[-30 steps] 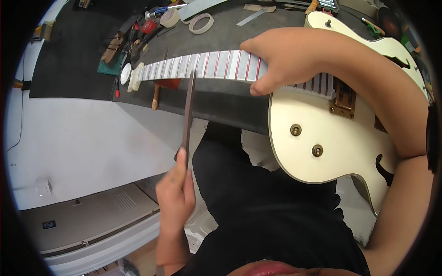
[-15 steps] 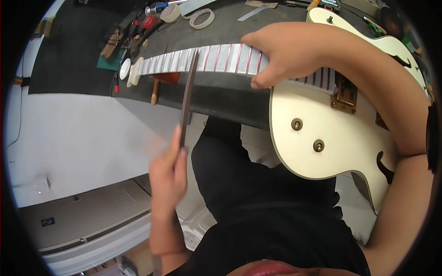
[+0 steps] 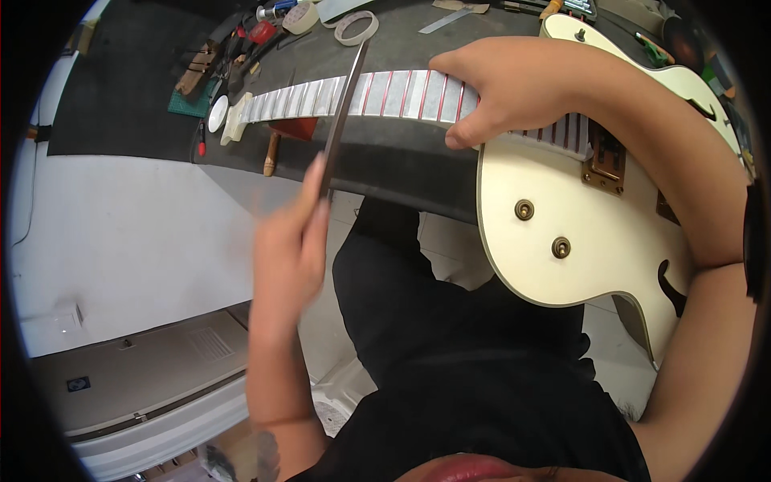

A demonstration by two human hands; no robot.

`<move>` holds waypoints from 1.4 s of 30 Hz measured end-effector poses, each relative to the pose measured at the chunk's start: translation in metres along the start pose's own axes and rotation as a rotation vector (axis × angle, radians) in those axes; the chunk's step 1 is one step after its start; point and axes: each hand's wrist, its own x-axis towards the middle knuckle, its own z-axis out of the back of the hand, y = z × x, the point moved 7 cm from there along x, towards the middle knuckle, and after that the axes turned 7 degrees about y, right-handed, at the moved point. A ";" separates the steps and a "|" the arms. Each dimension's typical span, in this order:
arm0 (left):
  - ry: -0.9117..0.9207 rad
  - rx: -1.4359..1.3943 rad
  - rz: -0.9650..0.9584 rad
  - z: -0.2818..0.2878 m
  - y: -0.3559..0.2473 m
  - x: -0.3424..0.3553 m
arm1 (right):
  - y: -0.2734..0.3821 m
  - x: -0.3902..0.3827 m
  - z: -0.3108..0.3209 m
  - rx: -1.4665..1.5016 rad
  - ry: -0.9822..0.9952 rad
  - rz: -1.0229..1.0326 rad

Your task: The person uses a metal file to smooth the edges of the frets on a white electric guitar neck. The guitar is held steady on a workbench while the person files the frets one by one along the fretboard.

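Note:
A cream electric guitar (image 3: 530,273) lies across the bench edge, its neck pointing left. Pale tape covers the fretboard (image 3: 309,96) between the frets, several of which are marked red toward the body. My left hand (image 3: 291,237), slightly blurred, is closed around the near end of a long flat metal file (image 3: 347,104). The file crosses the neck at its middle, its far tip reaching past the fretboard's far edge. My right hand (image 3: 514,88) grips the neck near the body, thumb on the near side, fingers across the far side.
Under the neck are a red block (image 3: 299,128) and a wooden handle (image 3: 271,154). Behind lie tape rolls (image 3: 356,29), a steel ruler (image 3: 446,21) and a green mat (image 3: 191,100) with tools. A white round lid (image 3: 218,114) sits by the headstock.
My left hand has pushed the file away from me, so its tip now extends well past the neck. The guitar and my right hand appear shifted slightly in the picture.

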 end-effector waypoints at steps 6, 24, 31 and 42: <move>0.009 -0.042 0.062 -0.008 0.010 -0.064 | 0.001 0.000 -0.002 -0.023 -0.014 -0.030; 0.013 -0.032 0.061 0.005 -0.002 -0.010 | -0.001 0.005 -0.002 -0.021 0.002 -0.026; 0.019 -0.071 0.051 0.002 -0.005 0.030 | 0.004 0.000 0.001 -0.035 0.013 -0.017; -0.003 -0.043 -0.002 0.015 -0.013 0.048 | 0.007 0.002 -0.002 -0.034 -0.008 -0.007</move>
